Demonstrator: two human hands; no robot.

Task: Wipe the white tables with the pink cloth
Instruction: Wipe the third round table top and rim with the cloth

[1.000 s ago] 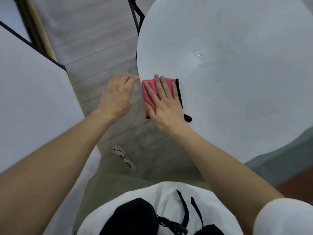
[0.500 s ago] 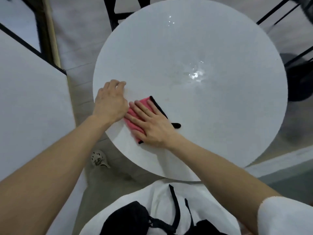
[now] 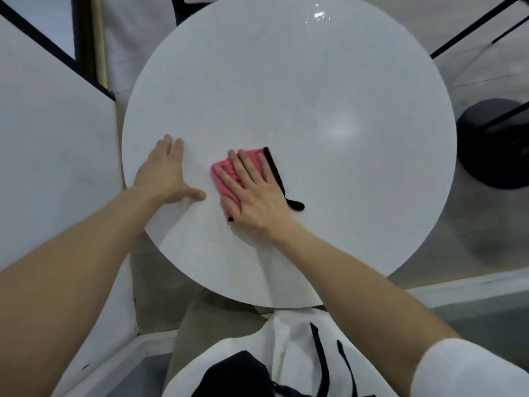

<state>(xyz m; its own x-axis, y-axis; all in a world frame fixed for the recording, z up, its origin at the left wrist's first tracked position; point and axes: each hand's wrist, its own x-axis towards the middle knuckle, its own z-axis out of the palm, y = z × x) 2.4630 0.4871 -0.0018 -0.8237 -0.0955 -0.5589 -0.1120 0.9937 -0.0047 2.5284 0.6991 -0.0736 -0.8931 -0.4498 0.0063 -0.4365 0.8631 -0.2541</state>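
view: looking down from my head at a round white surface [image 3: 329,90], both my bare arms reaching onto it.
right hand: my right hand [image 3: 254,193] lies flat on top of the pink cloth [image 3: 226,174], fingers [image 3: 248,164] straight and slightly spread, pressing it down rather than gripping it.
left hand: my left hand [image 3: 164,173] rests flat near the left rim, fingers straight, thumb out to the side, holding nothing. i judge it is bracing the top.
pink cloth: folded into a small pad on the near-left part of the surface, just beside my left thumb but apart from it. a black edging [image 3: 274,173] runs along its right side, and a black end sticks out past my palm.
step in hand: wiping this top, i judge. most of it lies beyond and to the right of the cloth.
doing it well: keep the palm flat so the whole pad touches, sweep in overlapping passes out to the rim, stop the fold from unrolling, and lean only lightly on the left hand so the top doesn't tip.
surface: smooth and glossy, with soft glare at the middle right and far edge. i can't tell wet from dry.
room: a second white surface [image 3: 51,144] with a dark edge just to the left, a pale floor [image 3: 472,253], a round black base [image 3: 495,144] at the right, thin black bars [image 3: 472,27] at the upper right.
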